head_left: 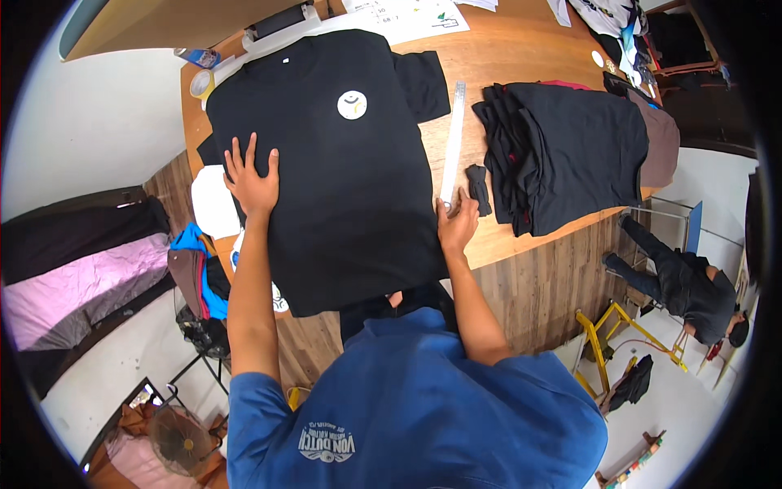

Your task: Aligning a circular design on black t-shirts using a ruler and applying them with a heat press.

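Observation:
A black T-shirt (350, 187) lies spread over the wooden table, its lower edge hanging past the front. On its chest sits a small round white patch (352, 105) with a dark and yellow mark. My left hand (254, 183) rests flat on the shirt's left side, fingers spread. My right hand (459, 226) is beside the shirt's right edge, its thumb and fingers closed on the near end of a clear ruler (456, 134). The ruler lies lengthwise on the table, pointing away from me. A small black cloth piece (479, 189) is just right of that hand.
A stack of dark folded shirts (582, 155) occupies the table's right side. Tape rolls (202, 84) stand at the left edge, printed papers (415, 23) at the back. A large tan panel (163, 24) overhangs the far left. Another person (692, 293) is off to the right, near a yellow frame (599, 342).

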`<state>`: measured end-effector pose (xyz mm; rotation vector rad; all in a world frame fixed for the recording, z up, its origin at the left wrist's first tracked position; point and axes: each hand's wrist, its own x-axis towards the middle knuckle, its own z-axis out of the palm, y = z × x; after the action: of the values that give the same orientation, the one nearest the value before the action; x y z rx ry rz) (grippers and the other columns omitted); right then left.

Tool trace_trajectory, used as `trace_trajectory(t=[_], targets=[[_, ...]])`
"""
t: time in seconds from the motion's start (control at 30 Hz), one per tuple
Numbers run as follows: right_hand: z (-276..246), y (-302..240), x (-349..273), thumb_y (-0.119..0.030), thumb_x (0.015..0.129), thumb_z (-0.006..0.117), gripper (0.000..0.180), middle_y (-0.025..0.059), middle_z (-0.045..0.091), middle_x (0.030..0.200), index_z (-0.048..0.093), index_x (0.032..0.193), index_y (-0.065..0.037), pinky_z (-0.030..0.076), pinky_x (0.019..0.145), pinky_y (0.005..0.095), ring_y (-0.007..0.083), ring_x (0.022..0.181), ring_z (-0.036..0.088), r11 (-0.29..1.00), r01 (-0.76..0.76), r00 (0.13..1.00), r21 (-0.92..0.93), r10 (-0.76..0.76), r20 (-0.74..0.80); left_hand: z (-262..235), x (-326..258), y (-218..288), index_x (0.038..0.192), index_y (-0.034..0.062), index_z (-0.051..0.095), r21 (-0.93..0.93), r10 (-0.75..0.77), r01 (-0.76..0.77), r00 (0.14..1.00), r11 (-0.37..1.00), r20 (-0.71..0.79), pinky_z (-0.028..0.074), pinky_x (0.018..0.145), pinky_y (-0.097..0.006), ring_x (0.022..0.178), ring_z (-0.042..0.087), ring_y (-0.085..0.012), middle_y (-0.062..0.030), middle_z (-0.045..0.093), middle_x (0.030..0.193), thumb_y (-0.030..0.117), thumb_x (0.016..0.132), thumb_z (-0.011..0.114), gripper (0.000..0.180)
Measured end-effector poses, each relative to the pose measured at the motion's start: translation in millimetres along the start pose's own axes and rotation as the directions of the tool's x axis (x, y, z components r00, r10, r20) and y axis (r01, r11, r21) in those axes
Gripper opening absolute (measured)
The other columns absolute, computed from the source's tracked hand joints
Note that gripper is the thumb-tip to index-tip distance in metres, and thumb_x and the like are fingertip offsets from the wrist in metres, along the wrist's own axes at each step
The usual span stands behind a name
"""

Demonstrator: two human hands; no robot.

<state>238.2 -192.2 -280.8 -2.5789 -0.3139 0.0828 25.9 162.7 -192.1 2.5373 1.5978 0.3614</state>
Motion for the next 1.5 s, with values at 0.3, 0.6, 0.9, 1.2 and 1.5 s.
trace_trajectory(t=[0.3,0.6,0.9,1.2,1.5], targets=[[8,1,10,-0.010,0.091,0.077,0.029,0.0103,0.059,0.109,0.064,0.117,-0.004,0.051,0.088,0.0376,0.0246,0.097,0.063,0.935,-0.189,0.982,0.300,0.187,0.034,0,1,-2,0.156,0.0339,0.049,-0.007,0.012,-0.013,0.999,1.000,-0.035,0.012,0.124,-0.065,0.159,0.021,-0.0355,-0.0076,0.031,0.171,0.061,0.100,0.057,0.063],[-28,27,34,-0.005,0.106,0.050,0.042,0.0046,0.054,0.101,0.044,0.148,-0.006,0.049,0.075,0.0284,0.0126,0.083,0.054,0.823,-0.206,0.967,0.529,0.089,0.239,-3,1,-1,0.156,0.0338,0.050,-0.007,0.005,-0.006,0.999,1.000,-0.038,0.012,0.125,-0.065,0.159,0.021,-0.0344,-0.0068,0.032,0.170,0.060,0.100,0.058,0.063],[-84,-32,20,-0.013,0.112,0.042,0.041,0.0200,0.054,0.148,0.046,0.150,0.003,0.037,0.116,0.0356,0.0287,0.138,0.052,0.863,0.152,0.982,0.483,-0.187,0.026,-19,-3,9,0.155,0.0330,0.052,-0.061,-0.047,0.053,0.994,0.997,0.100,0.013,0.123,-0.066,0.159,0.022,-0.0354,-0.0068,0.032,0.170,0.058,0.099,0.060,0.062],[-56,-137,-47,-0.003,0.105,0.047,0.047,0.0217,0.050,0.100,0.046,0.152,0.000,0.045,0.081,0.0462,0.0393,0.089,0.054,0.888,0.355,0.866,0.292,-0.431,0.255,-3,-2,-5,0.153,0.0327,0.054,-0.113,0.003,-0.012,0.997,0.994,-0.074,0.013,0.123,-0.066,0.158,0.024,-0.0367,-0.0073,0.034,0.169,0.057,0.097,0.064,0.062],[-21,-148,-62,-0.006,0.103,0.055,0.050,0.0174,0.050,0.093,0.046,0.152,0.000,0.043,0.072,0.0444,0.0334,0.080,0.053,0.856,0.500,0.807,0.134,-0.516,0.285,-15,-11,24,0.136,0.0158,0.064,-0.239,0.258,-0.303,0.945,0.922,-0.202,0.030,0.112,-0.049,0.135,0.050,-0.0302,-0.0083,0.058,0.136,0.038,0.089,0.079,0.054]])
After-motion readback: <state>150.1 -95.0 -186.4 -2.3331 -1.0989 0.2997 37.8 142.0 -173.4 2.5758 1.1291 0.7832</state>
